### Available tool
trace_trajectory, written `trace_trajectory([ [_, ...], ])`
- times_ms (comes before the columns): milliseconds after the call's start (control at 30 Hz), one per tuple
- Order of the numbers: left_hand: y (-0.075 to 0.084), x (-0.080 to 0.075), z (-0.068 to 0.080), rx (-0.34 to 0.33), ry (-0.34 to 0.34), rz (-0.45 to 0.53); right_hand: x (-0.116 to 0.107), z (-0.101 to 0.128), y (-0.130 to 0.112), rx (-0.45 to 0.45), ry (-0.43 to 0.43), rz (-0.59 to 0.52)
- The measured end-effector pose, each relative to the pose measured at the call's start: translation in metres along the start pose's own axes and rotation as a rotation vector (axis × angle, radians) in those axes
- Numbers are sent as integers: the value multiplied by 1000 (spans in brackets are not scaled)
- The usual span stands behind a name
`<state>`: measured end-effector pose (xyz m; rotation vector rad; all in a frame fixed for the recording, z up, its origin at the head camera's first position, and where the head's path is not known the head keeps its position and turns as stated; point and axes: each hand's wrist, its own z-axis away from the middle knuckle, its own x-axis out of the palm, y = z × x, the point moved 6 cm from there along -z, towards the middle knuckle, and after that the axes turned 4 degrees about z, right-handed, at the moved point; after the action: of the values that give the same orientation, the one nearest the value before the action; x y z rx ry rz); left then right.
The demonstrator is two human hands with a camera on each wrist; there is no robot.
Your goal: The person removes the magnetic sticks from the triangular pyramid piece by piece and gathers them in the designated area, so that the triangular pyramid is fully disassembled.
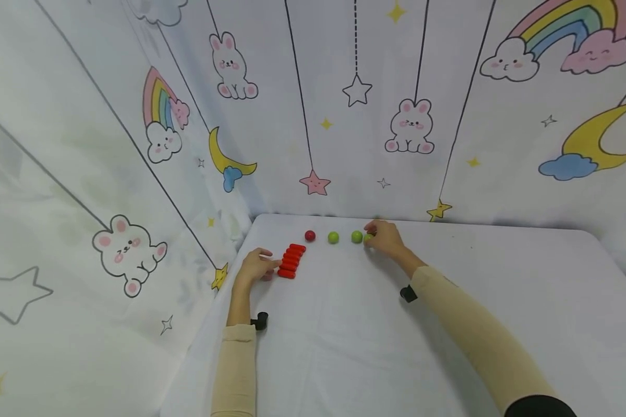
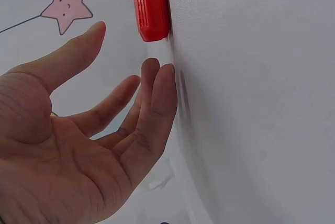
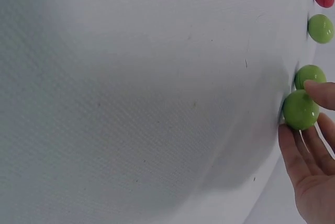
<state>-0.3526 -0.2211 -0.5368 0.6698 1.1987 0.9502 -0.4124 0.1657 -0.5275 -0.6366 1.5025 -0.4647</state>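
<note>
Between thumb and fingers, my right hand [image 1: 388,238] holds a green ball [image 3: 299,110] at the far side of the table. A second green ball [image 1: 356,236] sits right beside it. Further left along the same line are another green ball [image 1: 333,237] and a red ball [image 1: 310,236]. My left hand [image 1: 257,266] hovers at the left end of a slanted row of several short red ribbed sticks [image 1: 290,260]. In the left wrist view its fingers are loosely bent with nothing between them, just below the end of one red stick [image 2: 152,9].
A white cloth [image 1: 339,336] covers the table, whose far edge runs close behind the balls. White curtains [image 1: 271,116] printed with rabbits, stars, moons and rainbows hang behind and at the left. Small dark wrist cameras [image 1: 408,293] sit near both sleeves.
</note>
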Motion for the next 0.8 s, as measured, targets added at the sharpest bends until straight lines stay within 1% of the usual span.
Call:
trace_trajectory([
  [167,4,1,0,28,-10,2,-2,4,3,8,-13,-1],
  [300,8,2,1,37,-12,0,-3,4,9,21,-27,-10],
  [467,15,1,0,66,-16,-21,-3,4,17,10,-25,-13],
  [533,19,0,0,93,-14,-26,-5,6,18,-5,-13,-4],
  [600,24,-3,2,125,4,-35,-8,10,17,-17,4,16],
  [733,38,-4,7,218,71,-76,-15,22,16,-48,47,69],
  [800,44,-2,9,264,102,-104,-20,30,15,-60,62,87],
])
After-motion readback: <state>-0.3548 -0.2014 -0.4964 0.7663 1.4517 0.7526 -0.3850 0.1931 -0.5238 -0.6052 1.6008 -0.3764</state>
